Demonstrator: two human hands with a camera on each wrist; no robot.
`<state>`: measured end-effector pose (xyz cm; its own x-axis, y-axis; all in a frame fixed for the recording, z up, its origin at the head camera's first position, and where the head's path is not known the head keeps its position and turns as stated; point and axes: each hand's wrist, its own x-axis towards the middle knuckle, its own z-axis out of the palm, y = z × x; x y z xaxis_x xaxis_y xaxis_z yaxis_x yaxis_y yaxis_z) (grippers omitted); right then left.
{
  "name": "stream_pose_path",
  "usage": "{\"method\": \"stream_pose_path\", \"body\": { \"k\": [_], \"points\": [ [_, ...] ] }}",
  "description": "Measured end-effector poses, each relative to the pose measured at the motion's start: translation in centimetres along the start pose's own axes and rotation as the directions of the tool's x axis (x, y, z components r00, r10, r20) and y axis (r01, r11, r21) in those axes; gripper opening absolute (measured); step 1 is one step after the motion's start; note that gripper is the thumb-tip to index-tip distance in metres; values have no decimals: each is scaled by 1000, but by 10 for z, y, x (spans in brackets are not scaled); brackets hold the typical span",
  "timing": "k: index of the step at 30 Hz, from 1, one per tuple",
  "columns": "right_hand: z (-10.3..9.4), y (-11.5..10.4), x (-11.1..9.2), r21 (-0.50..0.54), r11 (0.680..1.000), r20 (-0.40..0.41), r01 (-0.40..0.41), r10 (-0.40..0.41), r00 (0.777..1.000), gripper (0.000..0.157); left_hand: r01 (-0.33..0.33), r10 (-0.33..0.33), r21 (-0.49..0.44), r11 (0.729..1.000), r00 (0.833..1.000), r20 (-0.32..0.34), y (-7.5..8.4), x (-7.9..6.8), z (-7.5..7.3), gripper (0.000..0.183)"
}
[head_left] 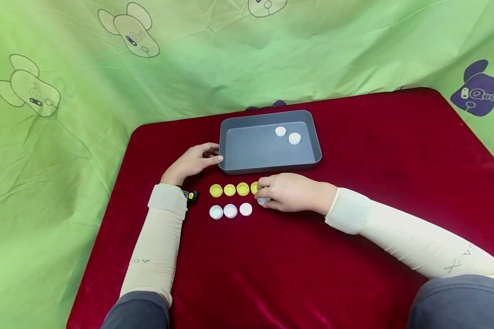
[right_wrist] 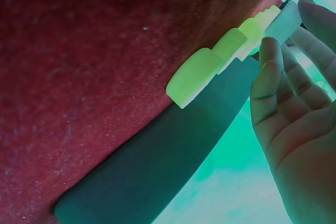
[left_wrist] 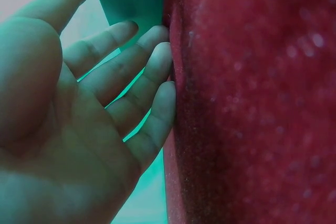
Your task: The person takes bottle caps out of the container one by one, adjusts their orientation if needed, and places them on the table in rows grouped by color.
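My right hand [head_left: 290,192] pinches a white bottle cap [head_left: 263,200] between thumb and fingers, low over the cloth. In the right wrist view that white cap [right_wrist: 284,23] shows at the fingertips. Left of it lie white caps [head_left: 230,211] in a row, two hollow side up. Just behind runs a row of yellow caps [head_left: 243,189], hollow side up, the rightmost partly hidden by my fingers. My left hand [head_left: 192,161] rests by the left wall of a grey rectangular tray [head_left: 267,167], fingers loosely extended, thumb at its front corner.
Inside the tray, toward the right, lie two white caps [head_left: 294,138]. Dark red cloth [head_left: 313,265] covers the table. A green printed curtain [head_left: 214,59] hangs behind and at the left side. A small black device [head_left: 191,196] sits at my left wrist.
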<state>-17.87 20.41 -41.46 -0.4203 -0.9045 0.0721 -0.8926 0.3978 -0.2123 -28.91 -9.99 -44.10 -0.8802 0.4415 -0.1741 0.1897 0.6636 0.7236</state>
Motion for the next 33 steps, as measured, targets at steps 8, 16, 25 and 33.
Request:
{"method": "stream_pose_path", "body": {
  "k": [8, 16, 25, 33],
  "points": [
    [0, -2, -1, 3, 1000, 3, -2, 2, 1000, 22, -17, 17, 5, 1000, 1000, 1, -1, 2, 2, 53],
    [2, -4, -1, 4, 1000, -4, 10, -10, 1000, 21, -9, 9, 17, 1000, 1000, -3, 0, -1, 1, 52],
    [10, -4, 0, 3, 999, -2, 41, -41, 999, 22, -10, 10, 14, 1000, 1000, -6, 0, -1, 0, 52],
    [13, -5, 1, 5, 998, -10, 69, -69, 998, 20, -12, 12, 10, 1000, 1000, -2, 2, 0, 0, 53]
  ]
}}
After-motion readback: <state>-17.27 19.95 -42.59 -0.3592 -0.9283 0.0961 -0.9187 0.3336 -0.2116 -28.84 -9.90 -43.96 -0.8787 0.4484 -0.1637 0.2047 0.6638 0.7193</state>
